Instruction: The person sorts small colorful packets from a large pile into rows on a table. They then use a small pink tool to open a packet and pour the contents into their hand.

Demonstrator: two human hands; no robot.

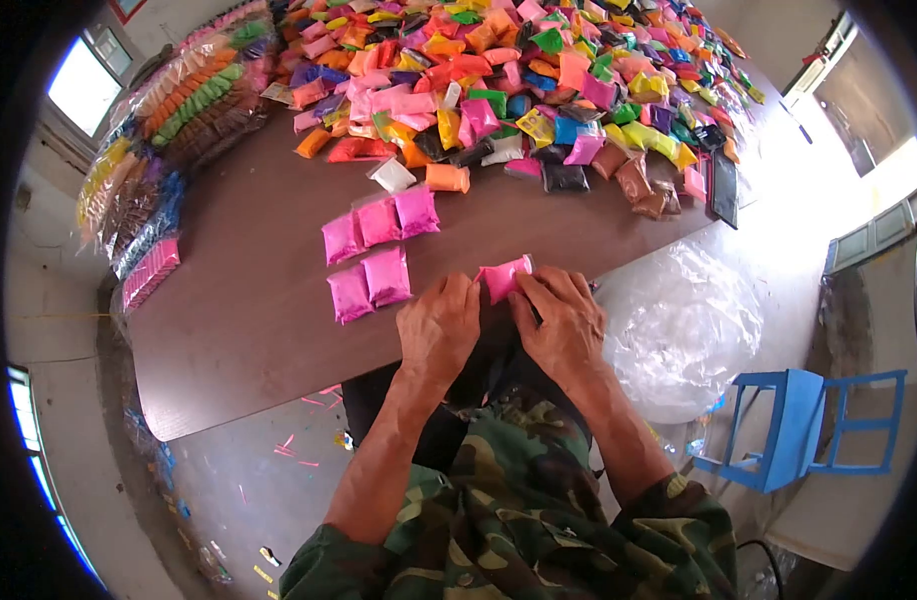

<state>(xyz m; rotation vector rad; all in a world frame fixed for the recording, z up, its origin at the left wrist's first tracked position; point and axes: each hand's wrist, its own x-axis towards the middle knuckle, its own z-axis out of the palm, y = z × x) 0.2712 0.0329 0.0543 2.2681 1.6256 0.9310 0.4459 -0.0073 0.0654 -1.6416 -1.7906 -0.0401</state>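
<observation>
A small pink packet [503, 278] is held between my two hands near the table's front edge. My left hand [441, 325] pinches its left end, with the fingertips closed. The thumb and fingers of my right hand [559, 318] grip its right side. Left of my hands, several pink packets lie flat on the brown table [239, 330] in two short rows, among them one in the front row [387, 276] and one at the back right [417, 211]. Behind them lie an orange packet [448, 178] and a white one [393, 175].
A large heap of coloured packets [479, 80] covers the table's far side. Clear bags of sorted packets [194, 100] lie at the left. A dark flat device [724, 188] rests at the right edge. Right of me are a big clear plastic bag [684, 330] and a blue stool [791, 430].
</observation>
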